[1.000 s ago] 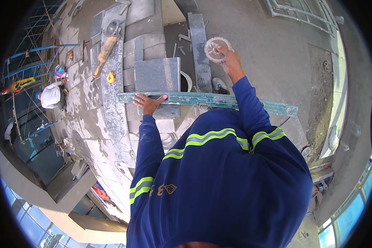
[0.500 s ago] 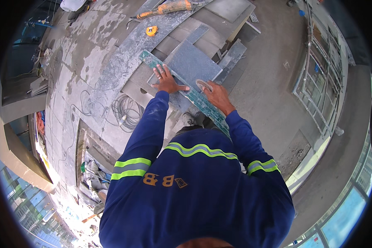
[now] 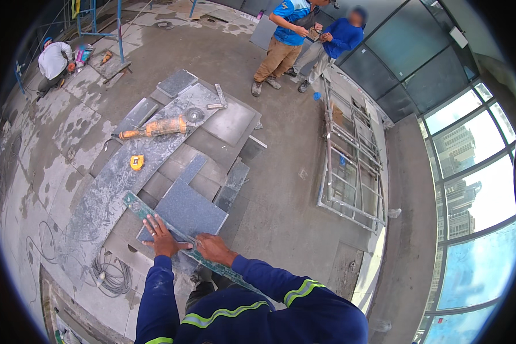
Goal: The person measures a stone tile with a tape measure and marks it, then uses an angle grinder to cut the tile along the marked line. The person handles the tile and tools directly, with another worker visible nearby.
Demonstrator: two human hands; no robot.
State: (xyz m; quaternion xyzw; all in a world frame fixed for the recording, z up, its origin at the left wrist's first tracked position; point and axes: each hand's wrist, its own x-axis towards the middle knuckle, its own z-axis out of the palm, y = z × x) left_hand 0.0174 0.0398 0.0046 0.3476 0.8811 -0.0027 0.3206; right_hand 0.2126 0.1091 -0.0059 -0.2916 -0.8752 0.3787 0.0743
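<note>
Left hand (image 3: 161, 239) fingers splayed flat, right hand (image 3: 215, 247) fingers pressed together, both pinning a long greenish metal straightedge (image 3: 175, 233) across the L-shaped grey stone tile (image 3: 184, 209) just above the wrists. Risk: uneven pressure lets the straightedge skid on the smooth stone, throwing off its line. At 12 o'clock, a yellow tape measure (image 3: 136, 163) and an orange angle grinder (image 3: 155, 128); coiled grey cable (image 3: 110, 270) at 8 o'clock could snag a foot.
</note>
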